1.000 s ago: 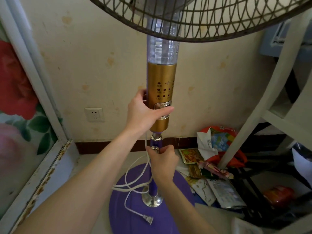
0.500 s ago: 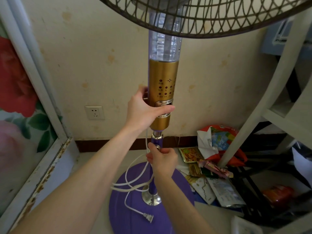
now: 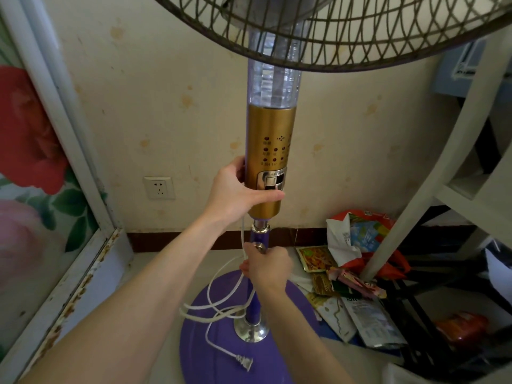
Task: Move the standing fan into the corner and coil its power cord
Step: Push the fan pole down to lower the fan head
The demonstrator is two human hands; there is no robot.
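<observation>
The standing fan stands before me near the wall, its gold control column (image 3: 270, 145) under a wire grille (image 3: 346, 31) at the top. My left hand (image 3: 235, 192) grips the bottom of the gold column. My right hand (image 3: 267, 266) is closed around the purple pole (image 3: 253, 303) just below its metal collar, and white cord passes by its fingers. The round purple base (image 3: 221, 353) rests on the floor. The white power cord (image 3: 219, 306) lies in loose loops around the pole, its plug (image 3: 243, 362) resting on the base.
A wall socket (image 3: 158, 187) sits low on the wall to the left. A floral panel in a white frame (image 3: 69, 151) closes the left side. Snack packets and bags (image 3: 349, 273) litter the floor at right, beside a white slanted frame (image 3: 432, 173) and dark clutter.
The fan has shifted slightly up and right in my view. Both hands keep their grip on column and pole; the cord loops and plug lie much as before.
</observation>
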